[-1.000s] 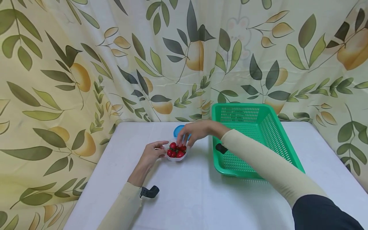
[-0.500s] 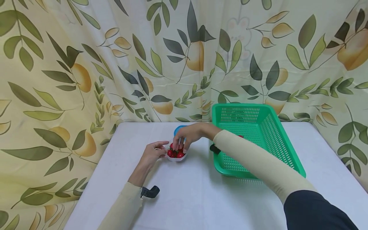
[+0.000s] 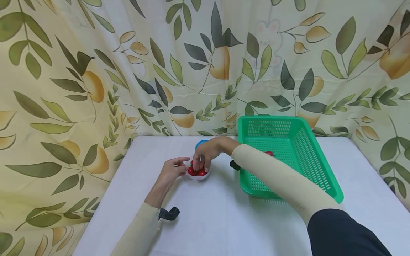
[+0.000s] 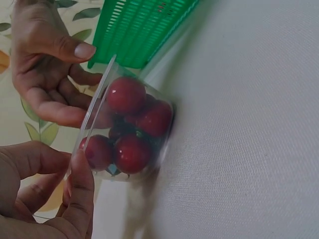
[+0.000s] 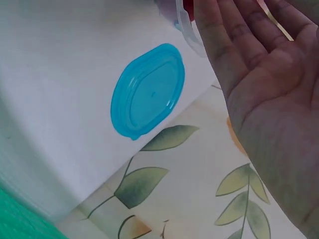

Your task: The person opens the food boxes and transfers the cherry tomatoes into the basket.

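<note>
So, looks early: lid (image 5: pixel 149 94) off on tabletop (image 3: pixel 211 220), one tomato (image 3: pixel 269 153) visible in basket (image 3: pixel 308 154), several tomatoes (image 4: pixel 132 153) left in tub (image 3: pixel 198 177). Left hand (image 3: pixel 170 170) pinches tub rim; right hand (image 3: pixel 209 151) dips in, can't tell if gripping.

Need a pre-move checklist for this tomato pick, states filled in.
1. Tub steadied: ok, left hand pinches its rim.
2. Lid off: ok, lying on the table beyond the tub.
3. Tomatoes left in tub: ok, several.
4. Right hand at tub: ok, fingers reach over the rim.
5. Tomato secured in right hand: cannot tell, fingertips partly hidden.
6. Basket upright: ok, one tomato visible inside.
</note>
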`<state>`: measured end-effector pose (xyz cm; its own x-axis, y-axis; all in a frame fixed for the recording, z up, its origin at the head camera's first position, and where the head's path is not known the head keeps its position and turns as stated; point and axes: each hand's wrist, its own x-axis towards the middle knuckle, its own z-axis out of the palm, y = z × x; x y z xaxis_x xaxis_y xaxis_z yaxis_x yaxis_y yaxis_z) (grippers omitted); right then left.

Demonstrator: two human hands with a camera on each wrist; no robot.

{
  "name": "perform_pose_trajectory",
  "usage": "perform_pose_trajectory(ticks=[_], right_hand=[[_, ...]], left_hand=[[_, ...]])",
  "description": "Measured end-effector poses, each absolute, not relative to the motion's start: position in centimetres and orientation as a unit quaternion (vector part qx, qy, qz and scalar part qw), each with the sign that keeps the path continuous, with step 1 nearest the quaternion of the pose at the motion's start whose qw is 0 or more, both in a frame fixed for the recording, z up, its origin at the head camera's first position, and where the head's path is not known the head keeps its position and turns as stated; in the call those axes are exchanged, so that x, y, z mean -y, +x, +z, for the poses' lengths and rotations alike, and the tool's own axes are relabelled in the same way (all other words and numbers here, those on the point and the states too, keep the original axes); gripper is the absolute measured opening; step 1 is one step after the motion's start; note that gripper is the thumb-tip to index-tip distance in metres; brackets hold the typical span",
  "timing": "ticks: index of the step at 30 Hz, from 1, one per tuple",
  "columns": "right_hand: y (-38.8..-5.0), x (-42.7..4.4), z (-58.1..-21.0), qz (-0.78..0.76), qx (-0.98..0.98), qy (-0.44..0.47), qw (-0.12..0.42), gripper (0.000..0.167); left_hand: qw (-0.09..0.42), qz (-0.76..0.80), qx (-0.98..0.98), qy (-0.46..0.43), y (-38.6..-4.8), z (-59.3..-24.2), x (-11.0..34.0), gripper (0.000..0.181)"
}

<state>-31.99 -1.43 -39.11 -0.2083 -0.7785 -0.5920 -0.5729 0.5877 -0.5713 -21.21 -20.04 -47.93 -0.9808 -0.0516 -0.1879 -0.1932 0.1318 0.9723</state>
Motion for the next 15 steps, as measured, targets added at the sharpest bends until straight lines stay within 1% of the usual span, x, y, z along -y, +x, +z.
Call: perform_pose_trajectory(ticks=[5,15], right_hand=[[-31.89,2.0,-39.64,-0.09,-0.763,-0.444,0.461,0.034],[-31.81,2.51,-40.08,-0.062,-0.772,-0.448,0.446,0.031]], left_hand=[[0.054,0.649,-0.755,-0.082,-21.27,-48.16,20.09,0.039],[0.052,0.647,-0.756,-0.083,-21.18,-47.93,20.16,0.037]])
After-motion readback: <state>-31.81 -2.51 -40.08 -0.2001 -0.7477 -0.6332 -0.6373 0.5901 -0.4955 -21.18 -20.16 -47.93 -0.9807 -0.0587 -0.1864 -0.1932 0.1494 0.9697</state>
